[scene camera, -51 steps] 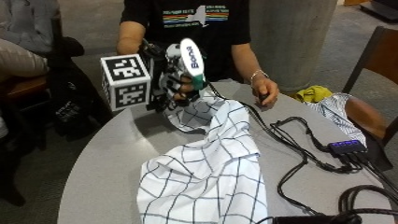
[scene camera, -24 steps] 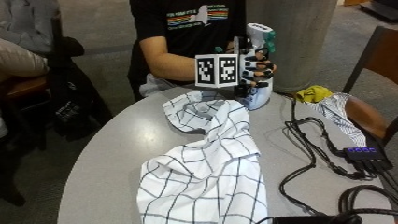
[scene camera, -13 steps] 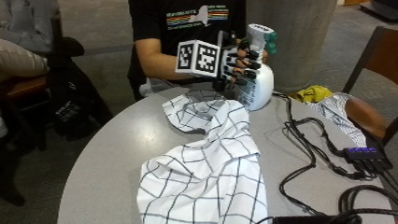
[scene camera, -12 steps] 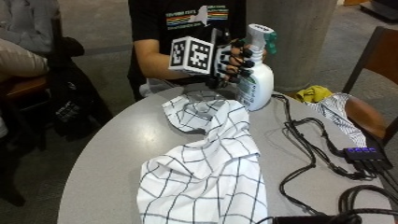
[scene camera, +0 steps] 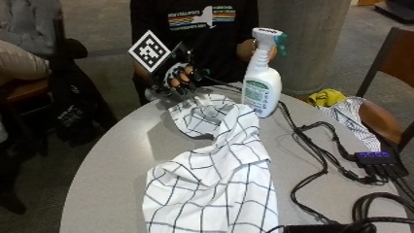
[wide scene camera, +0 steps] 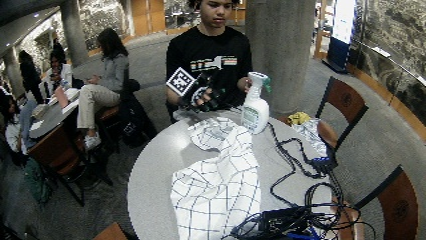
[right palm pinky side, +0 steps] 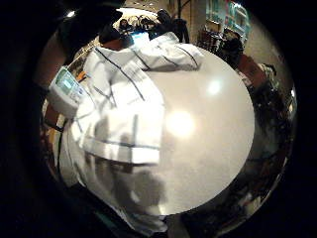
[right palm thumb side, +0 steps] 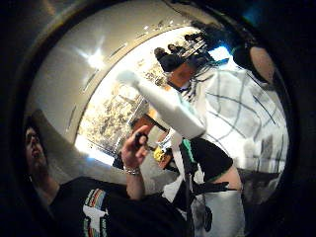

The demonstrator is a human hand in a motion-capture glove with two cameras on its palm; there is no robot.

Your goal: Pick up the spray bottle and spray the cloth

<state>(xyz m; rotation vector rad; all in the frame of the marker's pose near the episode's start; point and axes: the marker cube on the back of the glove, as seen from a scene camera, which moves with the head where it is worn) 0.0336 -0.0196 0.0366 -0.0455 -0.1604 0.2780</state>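
A white spray bottle point(scene camera: 261, 87) with a green trigger stands upright on the round grey table point(scene camera: 116, 165), at its far side. The person's bare hand point(scene camera: 248, 48) is up at the bottle's neck. A white cloth with a dark grid point(scene camera: 213, 184) lies crumpled from the far edge down to the near edge. My gloved right hand point(scene camera: 175, 81) hovers over the cloth's far end, to the left of the bottle and apart from it, its fingers loosely curled and holding nothing. The palm views show the cloth point(right palm pinky side: 124, 124) below and the bottle point(right palm thumb side: 168, 106) beside it.
Black cables point(scene camera: 310, 160) run across the table's right side to a power strip point(scene camera: 378, 160). A yellow rag point(scene camera: 326, 96) and a striped cloth point(scene camera: 353, 119) lie at the far right, near a wooden chair point(scene camera: 388, 63). A concrete column point(scene camera: 304, 39) stands behind.
My gloved hand carried the bottle from the left to the right, set it upright on the table, let go and moved back left. The bare hand came up to the bottle's neck.
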